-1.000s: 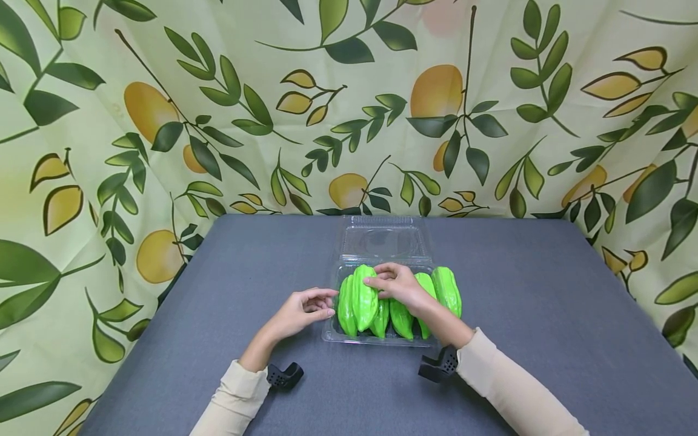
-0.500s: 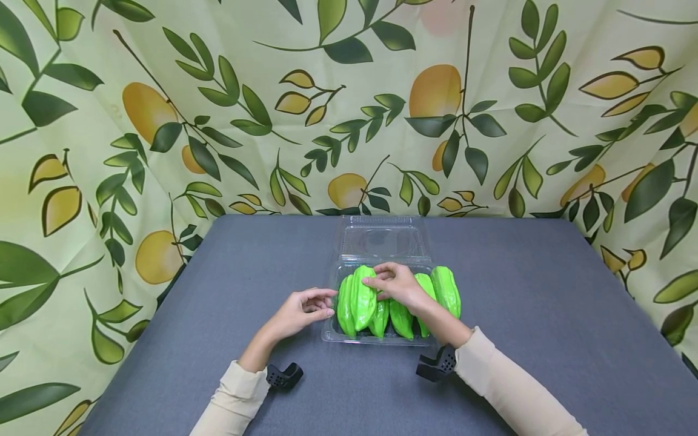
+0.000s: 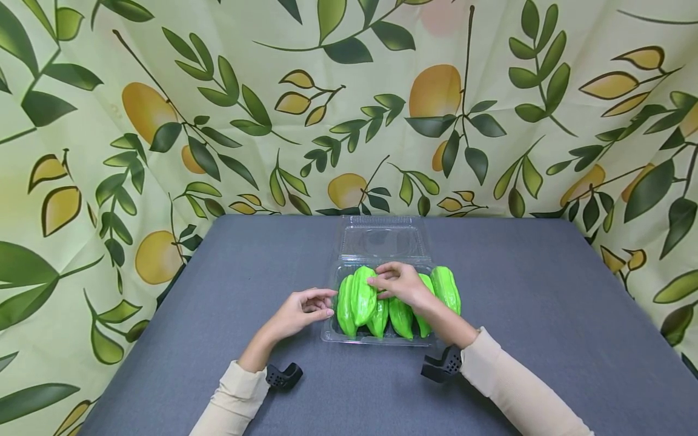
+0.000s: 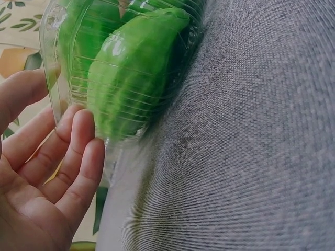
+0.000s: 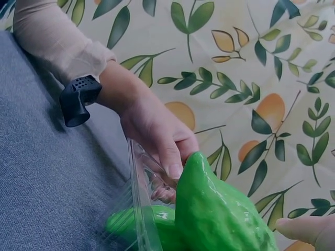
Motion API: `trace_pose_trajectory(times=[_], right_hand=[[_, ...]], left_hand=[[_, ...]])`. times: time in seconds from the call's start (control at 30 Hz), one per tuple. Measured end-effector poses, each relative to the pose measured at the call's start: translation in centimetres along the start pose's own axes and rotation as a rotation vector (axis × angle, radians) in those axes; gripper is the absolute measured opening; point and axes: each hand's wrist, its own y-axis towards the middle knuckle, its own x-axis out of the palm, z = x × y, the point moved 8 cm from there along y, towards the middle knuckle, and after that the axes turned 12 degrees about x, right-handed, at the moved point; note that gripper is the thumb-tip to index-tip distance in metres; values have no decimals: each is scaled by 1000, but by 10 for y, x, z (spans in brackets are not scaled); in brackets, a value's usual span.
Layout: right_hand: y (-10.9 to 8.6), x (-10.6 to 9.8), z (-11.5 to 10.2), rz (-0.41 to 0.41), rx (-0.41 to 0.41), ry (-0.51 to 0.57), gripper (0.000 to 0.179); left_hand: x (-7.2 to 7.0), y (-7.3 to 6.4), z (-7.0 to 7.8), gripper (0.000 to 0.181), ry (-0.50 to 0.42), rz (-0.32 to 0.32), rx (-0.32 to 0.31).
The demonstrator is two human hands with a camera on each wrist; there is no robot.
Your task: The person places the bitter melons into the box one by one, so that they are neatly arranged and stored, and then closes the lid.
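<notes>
Several glossy green bitter melons (image 3: 400,318) with ridged skin lie in a clear plastic clamshell box (image 3: 376,341), its lid laid back. One bitter melon (image 3: 363,297) rests on top at the left side. My right hand (image 3: 400,283) hovers above the middle of the box, its thumb tip right at that top melon's edge; in the right wrist view, its fingertip (image 5: 303,230) shows beside the melon (image 5: 217,214). At the box's left wall is my left hand (image 3: 300,312), fingers loosely extended; the left wrist view has its fingertips (image 4: 91,157) right against the plastic.
The open lid (image 3: 384,239) lies toward the back of the grey cloth-covered table (image 3: 523,303). A patterned curtain (image 3: 305,139) encloses the back and sides. Each wrist carries a black camera mount (image 3: 285,376).
My right hand has shifted slightly right, its thumb drawing back from the face of the top melon toward its edge. The left hand and the box have stayed put.
</notes>
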Motion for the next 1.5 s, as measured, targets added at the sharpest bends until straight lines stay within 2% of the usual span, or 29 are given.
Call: trace_pose_trajectory(times=[0.3, 0.8, 1.17, 1.5], right_hand=[[-5, -6, -2, -21, -37, -6, 50], [-22, -22, -2, 1, -66, 15, 47], [-34, -44, -3, 29, -83, 35, 48], [-41, -59, 0, 60, -83, 102, 50]], left_hand=[[0, 0, 0, 39, -3, -1, -4], [1, 0, 0, 39, 1, -4, 1], [1, -1, -1, 39, 7, -6, -1], [1, 0, 0, 40, 4, -7, -2]])
